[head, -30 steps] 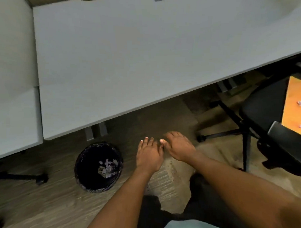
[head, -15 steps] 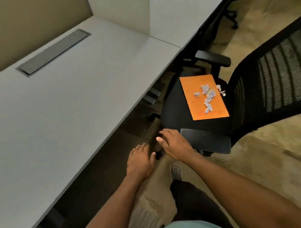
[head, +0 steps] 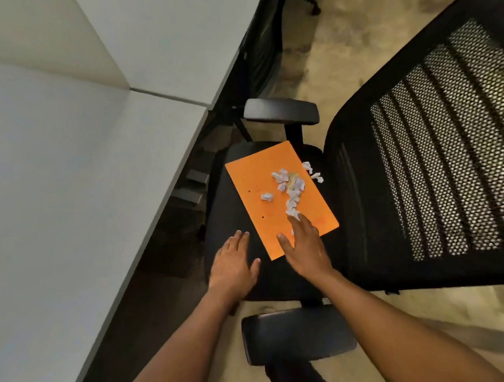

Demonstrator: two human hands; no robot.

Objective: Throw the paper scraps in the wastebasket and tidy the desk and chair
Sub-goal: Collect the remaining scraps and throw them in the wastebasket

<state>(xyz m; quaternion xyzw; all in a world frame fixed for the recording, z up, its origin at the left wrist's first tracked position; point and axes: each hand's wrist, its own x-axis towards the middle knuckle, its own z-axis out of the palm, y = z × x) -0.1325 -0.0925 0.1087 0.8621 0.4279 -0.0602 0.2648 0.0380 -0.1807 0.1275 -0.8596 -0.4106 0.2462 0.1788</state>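
A black office chair [head: 402, 185] with a mesh back stands on tan carpet [head: 334, 45], just right of a pale grey desk [head: 73, 182]. On its seat lies an orange folder [head: 256, 185] strewn with white paper scraps [head: 290, 189]; two scraps lie just off its far right edge. The right hand [head: 304, 246], fingers straight and holding nothing, reaches over the folder's near end. The left hand [head: 233, 265], also flat and holding nothing, hovers over the seat's near left part.

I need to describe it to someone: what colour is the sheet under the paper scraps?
Bright orange; the sheet shows clearly in the head view.
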